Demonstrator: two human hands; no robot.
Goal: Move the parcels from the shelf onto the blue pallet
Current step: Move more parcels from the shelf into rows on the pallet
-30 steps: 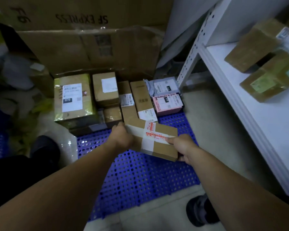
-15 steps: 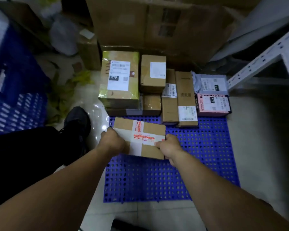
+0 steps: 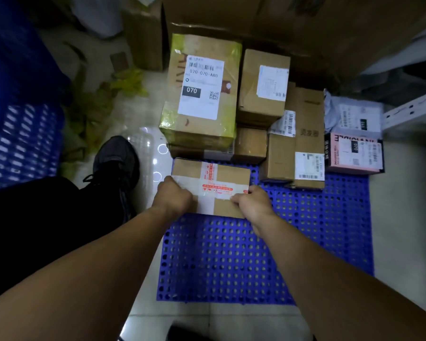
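A flat brown parcel (image 3: pixel 221 178) with white and red tape sits low over the left part of the blue pallet (image 3: pixel 305 242), just in front of the stacked boxes. My left hand (image 3: pixel 174 196) grips its left near corner. My right hand (image 3: pixel 253 201) grips its right near edge. Whether the parcel rests on the pallet I cannot tell. Behind it stand a yellow-taped box (image 3: pixel 199 94) with a "070" label, several brown boxes (image 3: pixel 263 84) and a pink parcel (image 3: pixel 354 153). A grey mailer bag (image 3: pixel 352 116) lies at the back right.
Large cardboard cartons (image 3: pixel 268 18) lean behind the pallet. A blue crate (image 3: pixel 20 143) stands at the left. My black shoe (image 3: pixel 116 163) is on the tiled floor beside the pallet. A white shelf post (image 3: pixel 413 109) crosses the right edge.
Both hands carried the taped parcel left and down toward the pallet, up against the stacked boxes. The view swung left, so the shelf top has left the frame.
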